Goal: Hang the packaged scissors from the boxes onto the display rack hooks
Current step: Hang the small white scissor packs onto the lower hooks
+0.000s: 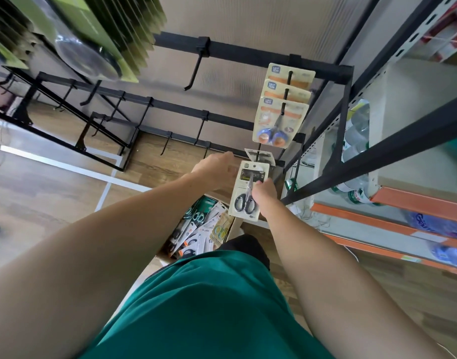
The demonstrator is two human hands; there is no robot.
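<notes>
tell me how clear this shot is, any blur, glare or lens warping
Head view: strong wide-angle warping, the rack bars and shelf uprights bow and splay. The black-handled scissors pack in the right hand reads fairly sharp, the left hand and both forearms are soft. Glare sits on the clear plastic pack at top left. Lighting is even, without hard shadows.

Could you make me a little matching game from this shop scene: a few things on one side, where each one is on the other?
Things:
1. black-handled scissors pack
2. blue-and-orange scissors packs
3. box of mixed packs
4. water bottles

Places:
A. on the floor by the person's legs
B. hanging on an upper hook
C. on the shelving at the right
D. held in the right hand

Pairs: 1-D, 2-B, 3-A, 4-C
</notes>
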